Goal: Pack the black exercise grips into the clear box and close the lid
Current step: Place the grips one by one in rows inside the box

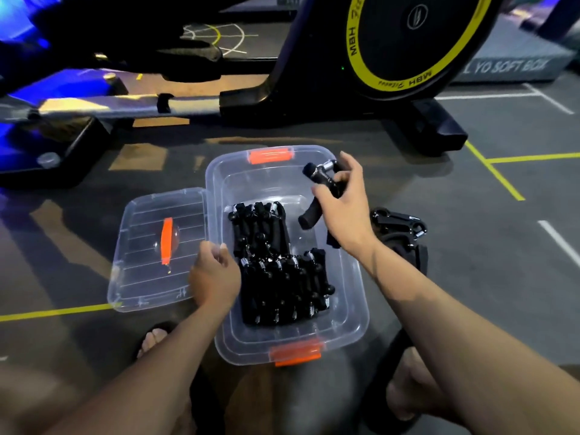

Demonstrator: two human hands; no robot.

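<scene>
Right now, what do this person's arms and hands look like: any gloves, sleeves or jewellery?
Both are bare. The left hand and right hand wear no gloves, rings or watch that I can see, and no sleeves cover either forearm. The feet below wear dark open sandals.

One clear box (354,287), one lid (141,277), and two hands. One grip (323,180) is held; the packed grips (276,262) overlap too densely to count; a few more (398,221) lie outside.

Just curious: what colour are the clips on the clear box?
Bright orange latches, clearest in the head view.
</scene>
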